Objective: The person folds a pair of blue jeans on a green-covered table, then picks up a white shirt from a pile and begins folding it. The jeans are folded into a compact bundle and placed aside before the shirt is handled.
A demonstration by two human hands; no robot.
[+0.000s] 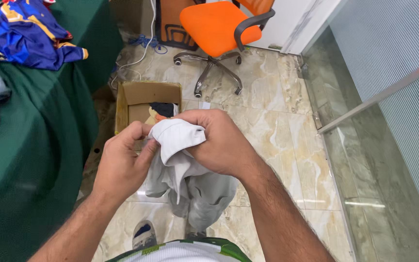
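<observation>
A light grey garment (178, 160) with fine stripes hangs bunched in front of me, its lower part drooping toward the floor. My left hand (122, 162) pinches its left side with thumb and fingers. My right hand (221, 143) is closed over the top of the bundle, where a folded edge of cloth sticks out between both hands. Both forearms reach in from the bottom of the view.
An open cardboard box (146, 94) with dark and orange cloth inside sits on the marble floor. A green-covered table (35, 131) at left holds a blue and yellow jersey (27, 34) and grey clothes. An orange office chair (219, 29) stands behind; a glass wall (389, 121) runs along the right.
</observation>
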